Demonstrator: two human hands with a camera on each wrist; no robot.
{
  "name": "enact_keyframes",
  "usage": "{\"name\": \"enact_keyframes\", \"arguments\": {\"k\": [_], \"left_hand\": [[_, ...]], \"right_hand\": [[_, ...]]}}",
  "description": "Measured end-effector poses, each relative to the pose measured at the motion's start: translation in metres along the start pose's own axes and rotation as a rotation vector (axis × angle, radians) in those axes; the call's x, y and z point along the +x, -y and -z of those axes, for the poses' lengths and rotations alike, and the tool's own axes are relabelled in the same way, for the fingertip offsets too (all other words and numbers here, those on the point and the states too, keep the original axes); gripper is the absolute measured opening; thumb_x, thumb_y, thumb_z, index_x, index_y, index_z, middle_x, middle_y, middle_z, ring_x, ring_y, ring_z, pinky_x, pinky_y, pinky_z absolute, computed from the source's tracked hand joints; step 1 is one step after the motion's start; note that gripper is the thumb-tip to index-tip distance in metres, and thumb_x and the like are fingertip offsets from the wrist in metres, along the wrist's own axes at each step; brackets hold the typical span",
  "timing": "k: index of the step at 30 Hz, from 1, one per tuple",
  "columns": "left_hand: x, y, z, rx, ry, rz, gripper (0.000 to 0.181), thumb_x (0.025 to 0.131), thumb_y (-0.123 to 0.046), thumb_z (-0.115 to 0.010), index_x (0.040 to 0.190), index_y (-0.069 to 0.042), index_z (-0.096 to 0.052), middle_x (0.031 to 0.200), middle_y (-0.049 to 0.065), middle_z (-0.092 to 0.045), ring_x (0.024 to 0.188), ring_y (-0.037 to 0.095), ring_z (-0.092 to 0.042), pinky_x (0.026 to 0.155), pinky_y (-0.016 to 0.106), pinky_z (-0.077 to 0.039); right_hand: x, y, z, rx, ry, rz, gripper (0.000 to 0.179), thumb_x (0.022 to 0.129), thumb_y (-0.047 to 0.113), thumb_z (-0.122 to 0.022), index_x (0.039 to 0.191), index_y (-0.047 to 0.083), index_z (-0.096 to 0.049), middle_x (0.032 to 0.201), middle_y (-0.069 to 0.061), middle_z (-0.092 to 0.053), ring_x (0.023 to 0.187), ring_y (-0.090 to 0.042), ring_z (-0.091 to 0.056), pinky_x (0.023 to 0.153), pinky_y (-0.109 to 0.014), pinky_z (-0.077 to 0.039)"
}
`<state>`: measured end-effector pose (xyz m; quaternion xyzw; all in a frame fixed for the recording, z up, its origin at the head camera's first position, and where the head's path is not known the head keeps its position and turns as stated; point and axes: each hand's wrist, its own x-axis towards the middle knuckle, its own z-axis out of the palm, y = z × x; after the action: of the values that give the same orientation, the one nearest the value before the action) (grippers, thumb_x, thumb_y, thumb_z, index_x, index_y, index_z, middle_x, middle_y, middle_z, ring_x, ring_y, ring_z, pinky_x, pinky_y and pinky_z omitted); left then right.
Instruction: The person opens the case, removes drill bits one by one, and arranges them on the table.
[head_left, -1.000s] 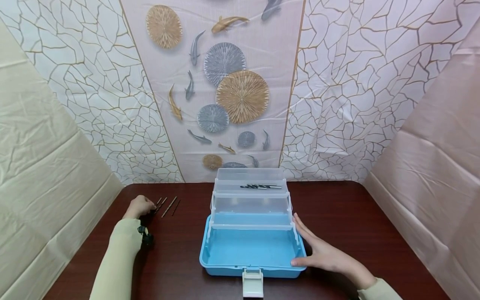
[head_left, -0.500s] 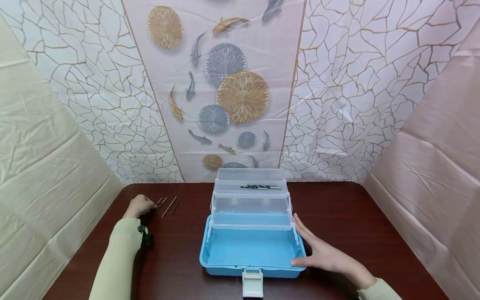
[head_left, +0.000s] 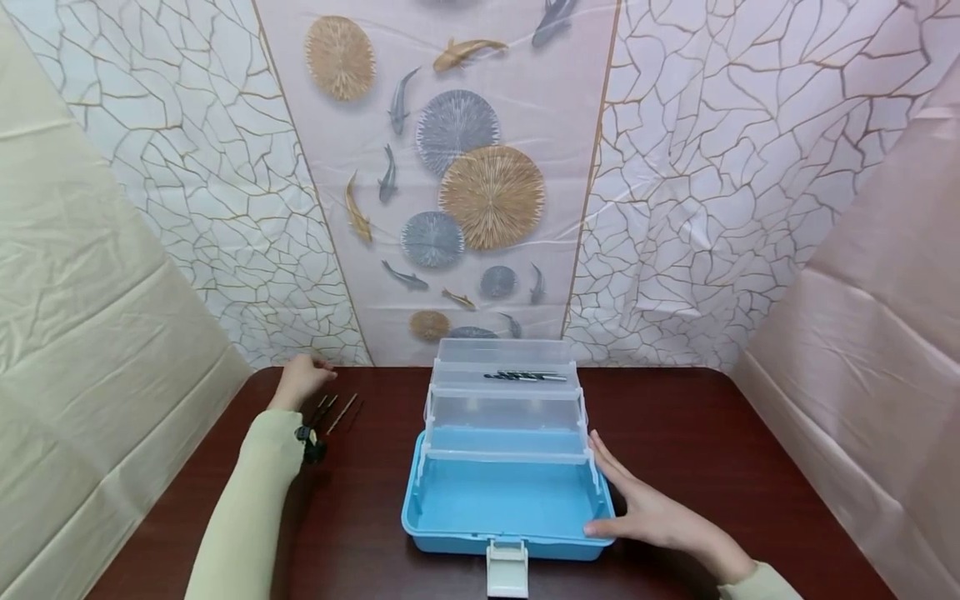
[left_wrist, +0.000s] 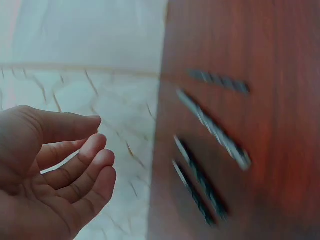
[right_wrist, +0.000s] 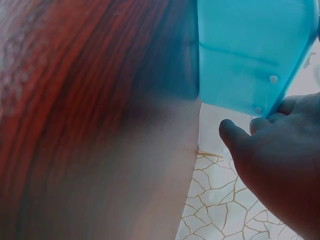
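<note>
My left hand [head_left: 303, 380] is raised near the table's far left edge. In the left wrist view its fingers curl loosely with nothing between them. Several twist drill bits [left_wrist: 215, 130] lie apart on the tabletop near this hand; in the head view, a gold-coloured bit [head_left: 342, 414] is among them. My right hand [head_left: 660, 521] holds the right side of a blue toolbox [head_left: 450, 546], with the thumb over its rim and the fingers along the outer wall. Dark drill bits [head_left: 525, 376] lie in an upper clear tray [head_left: 457, 377] of the toolbox.
The toolbox stands unfolded, its clear tiered trays [head_left: 506, 412] above the blue base. A white latch [head_left: 507, 568] hangs at the front. The dark red wooden table [head_left: 675, 433] ends at a patterned cloth backdrop [head_left: 487, 275], with pale cloth sides [head_left: 97, 350].
My left hand has lifted from beside the drill bits and moved farther back and slightly right. The right hand keeps its place on the toolbox. The head view has shifted slightly.
</note>
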<state>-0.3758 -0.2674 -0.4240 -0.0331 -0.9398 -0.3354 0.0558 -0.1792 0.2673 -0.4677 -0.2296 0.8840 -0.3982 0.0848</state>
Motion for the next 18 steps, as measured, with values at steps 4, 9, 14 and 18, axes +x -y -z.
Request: {"name": "enact_keyframes", "arguments": {"k": [4, 9, 14, 18], "left_hand": [[0.010, -0.025, -0.005, -0.007, -0.013, -0.081, 0.023, 0.086, -0.009, -0.061, 0.103, 0.005, -0.065, 0.104, 0.022, -0.062, 0.090, 0.034, -0.058, 0.075, 0.045, -0.046], [0.024, -0.056, -0.010, 0.005, 0.002, -0.129, 0.022, 0.085, -0.010, -0.063, 0.101, 0.004, -0.066, 0.097, 0.018, -0.065, 0.085, 0.030, -0.059, 0.072, 0.042, -0.047], [0.034, -0.094, -0.015, -0.016, 0.031, -0.200, 0.019, 0.084, -0.013, -0.066, 0.098, 0.000, -0.067, 0.093, 0.013, -0.065, 0.086, 0.027, -0.058, 0.075, 0.041, -0.045], [0.037, -0.127, -0.018, -0.023, 0.079, -0.288, 0.018, 0.085, -0.013, -0.066, 0.097, 0.000, -0.067, 0.090, 0.011, -0.066, 0.084, 0.025, -0.059, 0.074, 0.039, -0.046]], "right_hand": [[0.001, 0.000, -0.001, 0.006, 0.002, -0.010, 0.104, 0.077, 0.034, -0.076, 0.150, 0.018, -0.003, 0.153, 0.004, 0.008, 0.138, -0.024, -0.001, 0.105, -0.044, -0.019], [0.001, 0.000, -0.003, 0.008, 0.014, -0.018, 0.104, 0.077, 0.034, -0.075, 0.150, 0.019, -0.003, 0.154, 0.002, 0.008, 0.138, -0.024, 0.000, 0.105, -0.045, -0.019], [0.000, 0.003, -0.001, 0.010, 0.005, -0.016, 0.104, 0.077, 0.034, -0.075, 0.150, 0.017, -0.003, 0.154, 0.002, 0.008, 0.138, -0.026, -0.001, 0.103, -0.052, -0.020], [-0.001, 0.005, 0.000, 0.003, -0.003, -0.002, 0.104, 0.077, 0.034, -0.076, 0.150, 0.015, -0.004, 0.154, 0.001, 0.008, 0.137, -0.027, -0.002, 0.102, -0.055, -0.019]]}}
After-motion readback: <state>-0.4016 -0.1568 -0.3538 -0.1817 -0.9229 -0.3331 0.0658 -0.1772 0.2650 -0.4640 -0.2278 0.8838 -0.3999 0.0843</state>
